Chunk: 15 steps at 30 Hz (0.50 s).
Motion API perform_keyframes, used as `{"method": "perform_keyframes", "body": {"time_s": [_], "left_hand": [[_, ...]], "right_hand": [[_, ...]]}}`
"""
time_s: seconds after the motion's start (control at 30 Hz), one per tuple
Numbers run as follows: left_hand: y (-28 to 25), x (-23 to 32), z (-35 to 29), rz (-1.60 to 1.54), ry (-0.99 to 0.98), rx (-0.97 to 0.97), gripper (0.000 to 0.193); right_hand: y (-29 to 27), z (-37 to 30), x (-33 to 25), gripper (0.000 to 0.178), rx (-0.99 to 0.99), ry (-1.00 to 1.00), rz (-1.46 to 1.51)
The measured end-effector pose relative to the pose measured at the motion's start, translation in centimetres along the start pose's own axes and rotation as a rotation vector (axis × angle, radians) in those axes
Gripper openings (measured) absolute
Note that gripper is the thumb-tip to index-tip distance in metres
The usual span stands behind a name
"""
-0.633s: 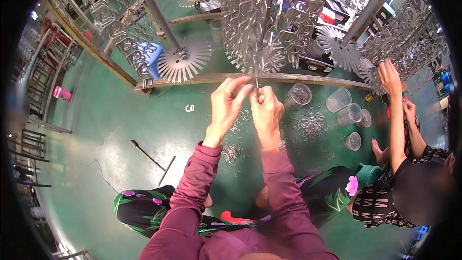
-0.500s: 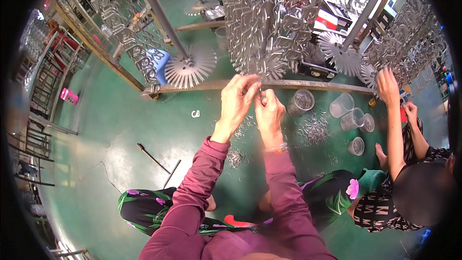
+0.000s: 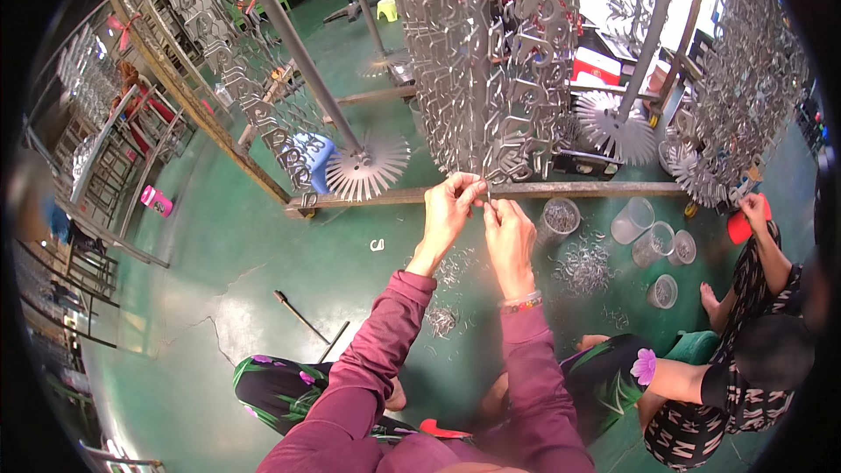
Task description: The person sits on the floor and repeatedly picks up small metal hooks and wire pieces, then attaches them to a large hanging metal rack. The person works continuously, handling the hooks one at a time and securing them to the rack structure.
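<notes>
Our left hand [image 3: 448, 209] and right hand [image 3: 511, 236] pinch a thin metal piece [image 3: 489, 197] beside the hanging hooks [image 3: 438, 70], close together, presumably for steadiness; loose metal bits [image 3: 585, 267] lie within easy reach.

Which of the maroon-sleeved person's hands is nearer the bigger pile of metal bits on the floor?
Right. In the picture, the right hand is left of and slightly above the pile; the left hand is farther left, past the right hand.

Small thin metal pc [image 3: 489, 196], silvery, approx. upright, pinched, details too small to tell; nr low end of metal-hook cluster [image 3: 491, 61]. Cluster: silvery bent hooks, hanging in vert. rows, far ctr.
</notes>
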<state>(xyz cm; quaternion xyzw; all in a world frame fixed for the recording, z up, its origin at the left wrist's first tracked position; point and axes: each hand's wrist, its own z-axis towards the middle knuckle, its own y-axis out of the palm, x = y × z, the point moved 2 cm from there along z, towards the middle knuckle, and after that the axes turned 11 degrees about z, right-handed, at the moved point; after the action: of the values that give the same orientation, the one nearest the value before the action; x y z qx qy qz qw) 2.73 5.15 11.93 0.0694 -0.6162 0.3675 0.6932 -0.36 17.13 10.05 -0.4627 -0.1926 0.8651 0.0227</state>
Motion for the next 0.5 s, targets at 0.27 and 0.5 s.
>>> {"method": "perform_keyframes", "body": {"time_s": [0.27,0.5], "left_hand": [[0.0,-0.2,-0.3,-0.034,0.001,-0.027,0.013],[0.3,0.2,-0.4,0.011,0.022,-0.028,0.015]], "right_hand": [[-0.6,0.3,-0.4,0.011,-0.009,0.017,-0.009],[-0.9,0.9,0.2,0.01,-0.046,-0.011,-0.009]]}}
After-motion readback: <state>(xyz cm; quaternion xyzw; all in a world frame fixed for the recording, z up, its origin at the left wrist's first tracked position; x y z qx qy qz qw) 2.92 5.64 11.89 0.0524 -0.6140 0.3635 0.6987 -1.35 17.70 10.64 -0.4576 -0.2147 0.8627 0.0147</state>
